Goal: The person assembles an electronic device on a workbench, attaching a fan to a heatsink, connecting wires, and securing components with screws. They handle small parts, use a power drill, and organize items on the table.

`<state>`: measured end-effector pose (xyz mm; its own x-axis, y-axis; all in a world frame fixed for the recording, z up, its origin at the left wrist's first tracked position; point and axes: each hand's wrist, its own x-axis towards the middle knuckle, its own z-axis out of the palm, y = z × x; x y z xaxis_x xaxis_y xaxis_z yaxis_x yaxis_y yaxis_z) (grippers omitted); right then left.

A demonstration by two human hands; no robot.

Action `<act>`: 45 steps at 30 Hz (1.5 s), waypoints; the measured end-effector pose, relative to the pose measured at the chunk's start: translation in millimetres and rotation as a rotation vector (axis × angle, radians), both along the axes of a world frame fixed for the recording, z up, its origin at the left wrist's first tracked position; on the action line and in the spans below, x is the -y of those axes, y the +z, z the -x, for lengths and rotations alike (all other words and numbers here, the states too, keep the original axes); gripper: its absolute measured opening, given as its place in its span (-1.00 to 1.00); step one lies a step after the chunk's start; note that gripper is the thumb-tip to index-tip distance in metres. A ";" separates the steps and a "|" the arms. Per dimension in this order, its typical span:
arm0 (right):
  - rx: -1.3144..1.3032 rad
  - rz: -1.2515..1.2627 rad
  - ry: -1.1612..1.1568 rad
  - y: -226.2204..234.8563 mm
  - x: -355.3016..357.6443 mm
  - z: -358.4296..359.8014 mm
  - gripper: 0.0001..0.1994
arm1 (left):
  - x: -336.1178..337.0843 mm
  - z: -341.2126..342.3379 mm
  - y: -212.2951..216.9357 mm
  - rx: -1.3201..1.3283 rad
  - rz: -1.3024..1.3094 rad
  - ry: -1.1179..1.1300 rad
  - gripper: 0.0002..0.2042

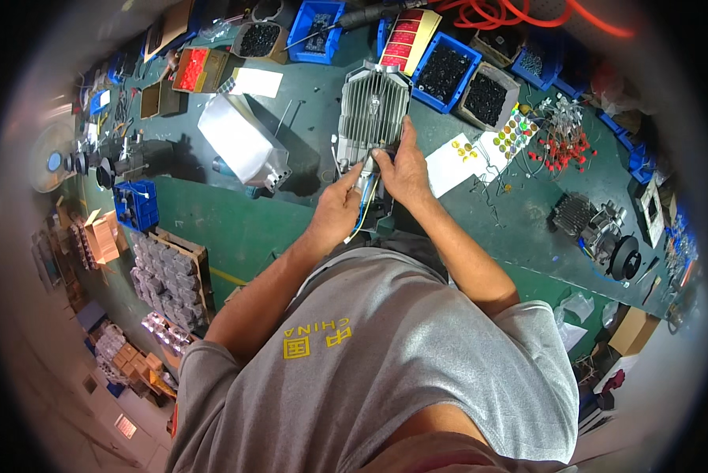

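A grey finned metal housing [375,106] lies on the dark green bench in front of me, its near end toward my body. My right hand [405,169] grips its near right side, index finger stretched along the edge and thumb bent over the near end. At the same end, my left hand [339,206] is closed from the left, fingertips beside my right thumb; what they pinch is hidden. Blue, yellow and white wires [365,203] run down between my hands from the housing's near end.
Left of the housing is a white-covered box-shaped part [239,138]. Blue bins [446,72] of small black parts line the back. Right are a sheet with round stickers [515,126], red-tipped wires [563,146] and another finned unit [598,232]. An orange hose [519,16] coils at the far edge.
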<state>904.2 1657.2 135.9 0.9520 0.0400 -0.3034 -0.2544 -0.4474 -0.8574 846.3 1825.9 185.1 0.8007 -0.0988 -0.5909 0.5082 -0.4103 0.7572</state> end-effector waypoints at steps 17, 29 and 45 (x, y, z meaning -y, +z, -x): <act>0.060 0.004 -0.016 -1.7 1.6 4.3 -0.14 | 11.7 -24.7 51.5 -0.278 0.152 0.092 -0.48; 0.113 -0.110 -0.059 -6.3 9.3 3.4 -0.12 | 5.5 -12.1 45.0 -0.282 0.145 0.164 -0.53; 0.271 0.101 -0.104 -24.0 6.7 15.5 -0.24 | -8.6 -7.2 33.5 -0.061 -0.115 -0.044 -0.68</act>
